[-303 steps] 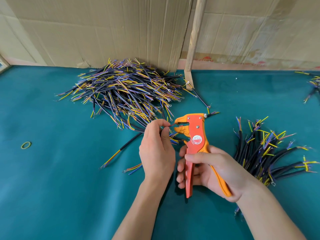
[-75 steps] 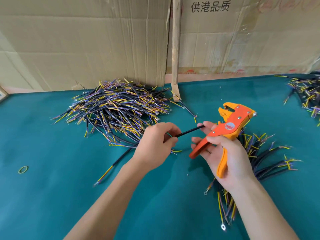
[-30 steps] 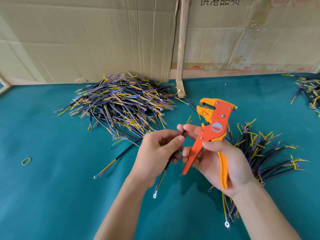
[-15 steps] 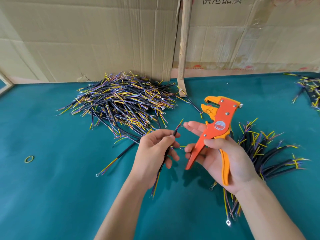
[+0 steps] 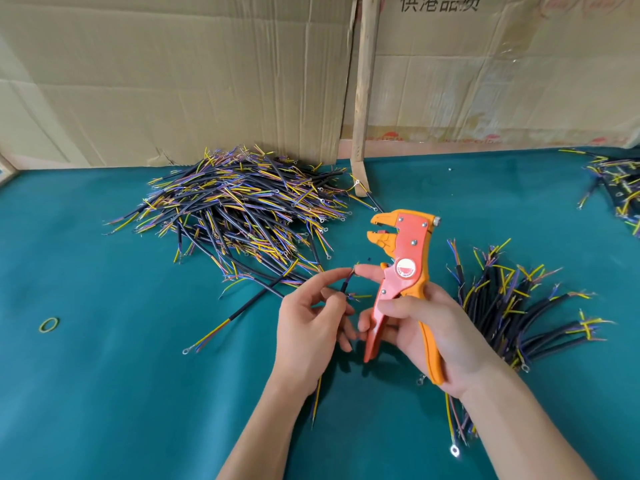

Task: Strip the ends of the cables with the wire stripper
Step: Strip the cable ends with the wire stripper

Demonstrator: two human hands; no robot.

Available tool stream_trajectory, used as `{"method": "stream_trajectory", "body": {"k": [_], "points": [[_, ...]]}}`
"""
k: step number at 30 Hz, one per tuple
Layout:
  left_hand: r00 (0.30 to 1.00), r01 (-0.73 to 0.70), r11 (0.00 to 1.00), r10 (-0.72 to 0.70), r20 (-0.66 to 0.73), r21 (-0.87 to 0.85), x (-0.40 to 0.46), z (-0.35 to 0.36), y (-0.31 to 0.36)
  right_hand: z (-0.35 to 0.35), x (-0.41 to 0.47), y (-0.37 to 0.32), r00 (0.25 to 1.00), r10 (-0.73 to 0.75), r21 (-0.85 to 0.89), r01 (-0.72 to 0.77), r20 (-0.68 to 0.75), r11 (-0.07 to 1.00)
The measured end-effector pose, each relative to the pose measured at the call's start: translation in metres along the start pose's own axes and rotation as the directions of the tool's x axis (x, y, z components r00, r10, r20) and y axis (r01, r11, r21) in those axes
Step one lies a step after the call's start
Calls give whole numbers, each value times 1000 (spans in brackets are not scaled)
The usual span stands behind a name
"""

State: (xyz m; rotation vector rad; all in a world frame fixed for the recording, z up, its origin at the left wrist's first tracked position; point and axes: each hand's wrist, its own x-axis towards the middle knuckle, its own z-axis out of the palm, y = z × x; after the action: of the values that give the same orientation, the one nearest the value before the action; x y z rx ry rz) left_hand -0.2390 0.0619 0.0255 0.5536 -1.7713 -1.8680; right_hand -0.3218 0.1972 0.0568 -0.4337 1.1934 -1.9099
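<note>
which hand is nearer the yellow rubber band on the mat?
Left. The left hand, pinching a cable, is mid-frame, to the right of the rubber band. The right hand, gripping the wire stripper, lies farther right.

Orange-and-red wire stripper (image 5: 403, 271) stands upright at frame centre, off the table, jaws at top facing left and parted, handles spread below. One black cable (image 5: 344, 287) just left of it, held off the table, upper end close beside the stripper, yellow and blue cores trailing out the bottom. Big loose heap of cables (image 5: 242, 209) lies upper left of centre. Smaller bundle (image 5: 512, 306) lies right of centre. More cables (image 5: 620, 185) at far right edge.
</note>
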Motion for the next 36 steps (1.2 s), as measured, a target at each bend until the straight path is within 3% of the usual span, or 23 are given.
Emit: {"method": "stream_trajectory", "body": {"k": [13, 22, 36], "points": [[997, -45, 991, 52, -56, 129, 0, 2, -1, -3, 1, 1, 1000, -3, -57, 4, 25, 998], [983, -56, 997, 64, -172, 51, 0, 0, -3, -8, 3, 3, 1000, -1, 0, 1, 21, 1000], [951, -86, 996, 88, -298, 20, 8, -9, -3, -1, -1, 5, 954, 300, -138, -295, 11, 945]]}}
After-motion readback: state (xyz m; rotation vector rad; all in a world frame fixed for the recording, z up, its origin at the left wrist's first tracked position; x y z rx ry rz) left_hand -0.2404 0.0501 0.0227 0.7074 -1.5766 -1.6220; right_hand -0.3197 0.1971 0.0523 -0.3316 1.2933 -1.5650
